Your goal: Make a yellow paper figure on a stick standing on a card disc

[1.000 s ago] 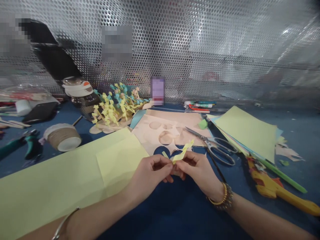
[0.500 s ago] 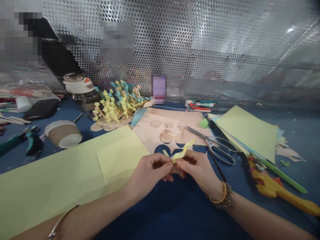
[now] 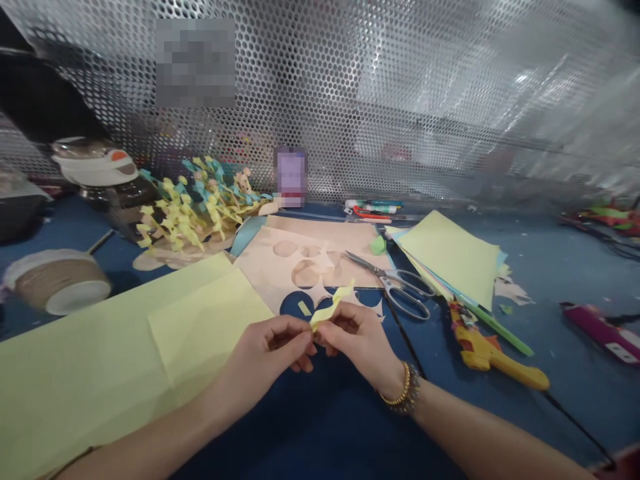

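Everything on the blue table [image 3: 543, 280] slides left in view as your head turns right. Your left hand [image 3: 265, 347] and right hand [image 3: 357, 343] keep a narrow pinch on the yellow paper strip [image 3: 331, 305], centre frame, just left of the scissors [image 3: 400, 287].

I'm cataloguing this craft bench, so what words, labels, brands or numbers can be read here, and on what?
Nothing can be read.
Pixelated patch on the perforated metal sheet: blurred out.
Upright pixelated item: blurred out.
Marker pens: labels too small.
Magenta object: white labels too small.
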Tool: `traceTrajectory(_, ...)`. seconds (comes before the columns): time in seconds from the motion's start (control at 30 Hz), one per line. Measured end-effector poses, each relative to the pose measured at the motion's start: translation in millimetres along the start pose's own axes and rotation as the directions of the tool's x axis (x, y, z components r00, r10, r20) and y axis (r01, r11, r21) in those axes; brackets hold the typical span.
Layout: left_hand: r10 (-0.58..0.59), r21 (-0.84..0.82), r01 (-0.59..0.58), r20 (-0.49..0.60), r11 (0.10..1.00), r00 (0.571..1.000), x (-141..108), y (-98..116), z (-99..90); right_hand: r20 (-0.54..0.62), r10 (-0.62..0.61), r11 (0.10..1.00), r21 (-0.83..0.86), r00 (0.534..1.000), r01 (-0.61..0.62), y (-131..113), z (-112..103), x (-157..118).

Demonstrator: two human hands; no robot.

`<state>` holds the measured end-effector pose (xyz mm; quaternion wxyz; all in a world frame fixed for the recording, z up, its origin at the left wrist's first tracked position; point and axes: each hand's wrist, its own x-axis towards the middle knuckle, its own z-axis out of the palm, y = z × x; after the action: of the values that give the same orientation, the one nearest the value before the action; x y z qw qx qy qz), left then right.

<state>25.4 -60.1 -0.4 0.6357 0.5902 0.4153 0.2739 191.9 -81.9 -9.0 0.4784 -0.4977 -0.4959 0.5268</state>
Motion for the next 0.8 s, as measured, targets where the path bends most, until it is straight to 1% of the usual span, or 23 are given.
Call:
traceTrajectory(0.3,0.001,-0.03,-0.001,0.019,1.0,1.0,-2,1,0.3,0.023,0.007,0.998,-0.061,1.0,-0.006,-1,-8,-3)
traceTrajectory(0.47,-0.01,-0.036,0.011,0.015,0.999,1.0,-4,0,1.9,0.015,0.013,0.996,-0.092,1.0,-0.011,-1,-8,-4)
traceTrajectory(0.7,-0.009,-0.061,0.011,0.031,0.998,0.999,-3,0,2.4,0.036,0.005,0.991,-0.136,0.999,0.0,0,-11,-4)
traceTrajectory(0.8,-0.016,-0.047,0.016,0.016,0.999,1.0,-3,1,3.6,0.041,0.003,0.99,-0.144,0.999,0.003,-1,-11,-4)
